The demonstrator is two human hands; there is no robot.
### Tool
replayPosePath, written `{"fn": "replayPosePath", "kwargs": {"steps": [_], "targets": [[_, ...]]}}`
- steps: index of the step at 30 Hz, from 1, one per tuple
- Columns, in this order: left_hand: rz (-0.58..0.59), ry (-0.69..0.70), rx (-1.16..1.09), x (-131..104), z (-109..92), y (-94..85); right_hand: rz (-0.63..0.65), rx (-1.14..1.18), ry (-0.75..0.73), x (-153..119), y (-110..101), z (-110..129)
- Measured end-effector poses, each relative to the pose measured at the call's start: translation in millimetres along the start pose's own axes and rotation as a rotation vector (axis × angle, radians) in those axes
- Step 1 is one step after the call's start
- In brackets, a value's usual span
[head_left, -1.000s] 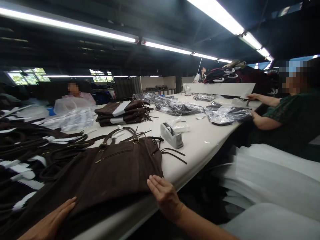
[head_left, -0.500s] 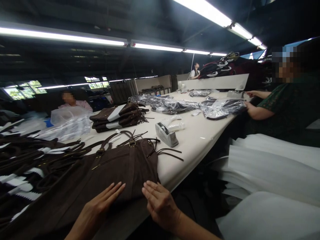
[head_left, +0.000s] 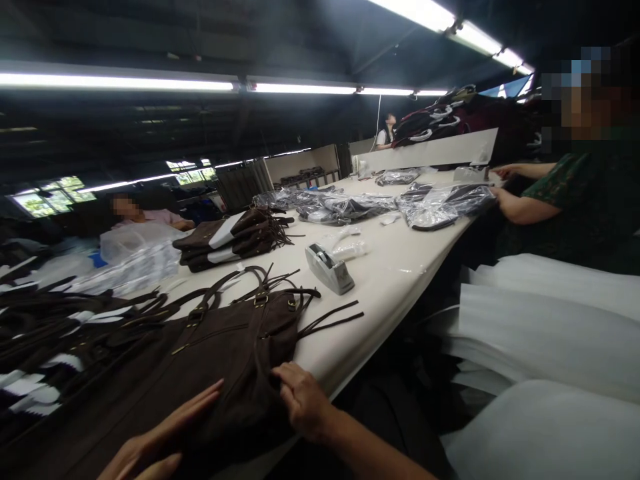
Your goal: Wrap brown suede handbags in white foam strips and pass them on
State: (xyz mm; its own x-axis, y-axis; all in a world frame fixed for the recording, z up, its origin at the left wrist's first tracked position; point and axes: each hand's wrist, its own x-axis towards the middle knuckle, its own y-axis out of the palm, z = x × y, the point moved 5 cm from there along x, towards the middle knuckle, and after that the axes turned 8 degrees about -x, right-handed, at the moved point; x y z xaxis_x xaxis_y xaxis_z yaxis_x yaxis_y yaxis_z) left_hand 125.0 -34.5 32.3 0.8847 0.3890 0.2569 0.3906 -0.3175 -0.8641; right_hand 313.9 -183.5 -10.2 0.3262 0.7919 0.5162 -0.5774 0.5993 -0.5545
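Note:
A dark brown bag [head_left: 225,360] with looped handles, buckles and hanging straps lies on the near end of the pale table [head_left: 395,257]. My left hand [head_left: 160,433] rests on the bag's near side, its fingers stretched out. At the bag's right edge, my right hand [head_left: 303,397] has its fingers closed, pinching the brown material. A grey tape dispenser [head_left: 330,268] stands beyond the bag, touched by neither hand.
Folded brown bags [head_left: 233,239] are stacked farther back, with more bags [head_left: 75,340] heaped at left. Plastic-wrapped items [head_left: 443,205] lie near a person's arms [head_left: 525,200] at right. White sheets [head_left: 545,327] hang over on the near right. Two other people are farther away.
My right hand has gone from lying flat to gripping the bag's edge, which is now bunched up. My left hand has slid down and to the left. The view has shifted slightly.

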Motion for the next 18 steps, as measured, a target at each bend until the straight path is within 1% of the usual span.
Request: {"fn": "replayPosePath", "kwargs": {"steps": [1,2,3,5,7,9,11,13,14,16,18], "targets": [[0.023,-0.051,-0.082,11,-11,-1.9,0.042,0.001,-0.018,3,8,2],[0.059,-0.109,-0.148,22,-23,0.4,0.075,-0.003,-0.032,4,14,5],[0.092,-0.165,-0.166,34,-36,5.8,0.095,-0.008,-0.037,3,20,7],[0.051,-0.249,-0.053,57,-62,19.1,0.095,-0.018,-0.013,-8,30,10],[0.047,-0.287,0.070,73,-85,38.6,0.051,-0.023,0.027,-24,38,12],[0.064,-0.318,0.146,81,-98,55.7,0.009,-0.002,0.032,-38,41,14],[0.072,-0.336,0.173,83,-100,63.6,0.002,0.062,0.023,-46,36,17],[0.063,-0.349,0.161,83,-96,60.3,0.026,0.169,0.042,-45,21,17],[0.050,-0.356,0.142,82,-93,54.8,0.015,0.226,0.088,-41,10,15],[0.017,-0.375,0.104,80,-88,39.1,-0.055,0.350,0.227,-29,-12,4],[-0.018,-0.382,0.105,79,-89,22.0,-0.117,0.481,0.377,-14,-24,-10]]}}
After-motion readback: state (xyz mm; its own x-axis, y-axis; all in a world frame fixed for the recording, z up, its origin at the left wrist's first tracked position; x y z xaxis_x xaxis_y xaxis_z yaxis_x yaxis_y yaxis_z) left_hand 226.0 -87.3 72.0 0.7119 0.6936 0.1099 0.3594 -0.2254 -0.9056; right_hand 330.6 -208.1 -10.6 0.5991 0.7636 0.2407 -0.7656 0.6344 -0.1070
